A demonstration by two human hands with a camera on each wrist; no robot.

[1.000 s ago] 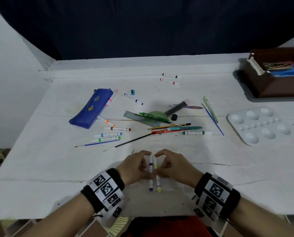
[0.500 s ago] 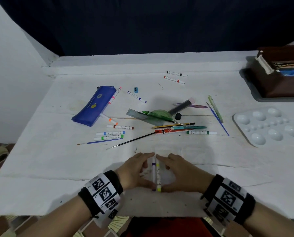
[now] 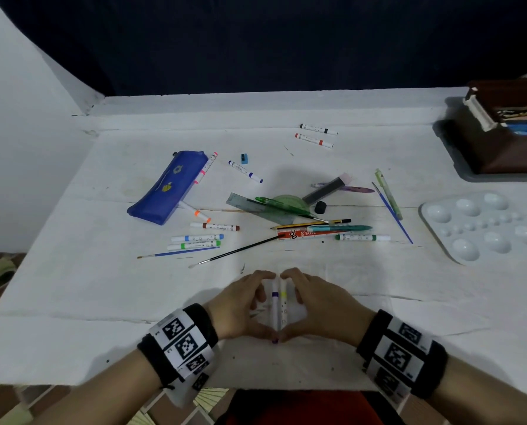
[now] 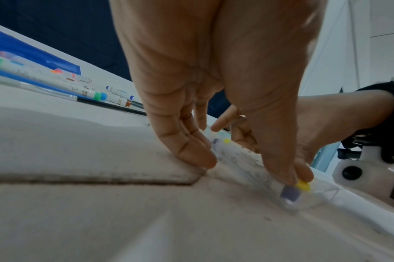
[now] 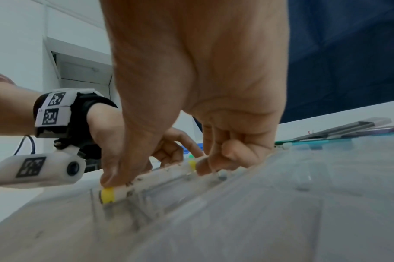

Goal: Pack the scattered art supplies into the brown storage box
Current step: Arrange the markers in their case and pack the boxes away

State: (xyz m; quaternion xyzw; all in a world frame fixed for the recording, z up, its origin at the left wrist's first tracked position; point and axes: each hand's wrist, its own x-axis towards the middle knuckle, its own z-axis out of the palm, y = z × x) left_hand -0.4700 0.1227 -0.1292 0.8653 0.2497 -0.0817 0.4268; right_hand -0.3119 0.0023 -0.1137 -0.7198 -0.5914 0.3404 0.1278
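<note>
Two white markers lie side by side near the table's front edge, a purple-banded marker [image 3: 275, 308] on the left and a yellow-banded marker [image 3: 283, 308] on the right. My left hand [image 3: 260, 305] pinches the purple marker [image 4: 289, 194] end to end between thumb and curled fingers. In the same way, my right hand [image 3: 297, 303] pinches the yellow marker [image 5: 146, 182]. The markers rest in a clear plastic case [image 5: 281, 195]. The brown storage box [image 3: 507, 148] stands open at the far right, some supplies inside.
A white paint palette [image 3: 482, 228] lies at the right. A blue pencil case [image 3: 167, 187], several markers [image 3: 196, 238], brushes [image 3: 234, 252], a green ruler [image 3: 265, 207] and pens are scattered across the table's middle. Two markers [image 3: 314, 140] lie at the back.
My hands have closed in around the two markers; the thumbs now cover their near ends and the index fingertips meet over the far ends.
</note>
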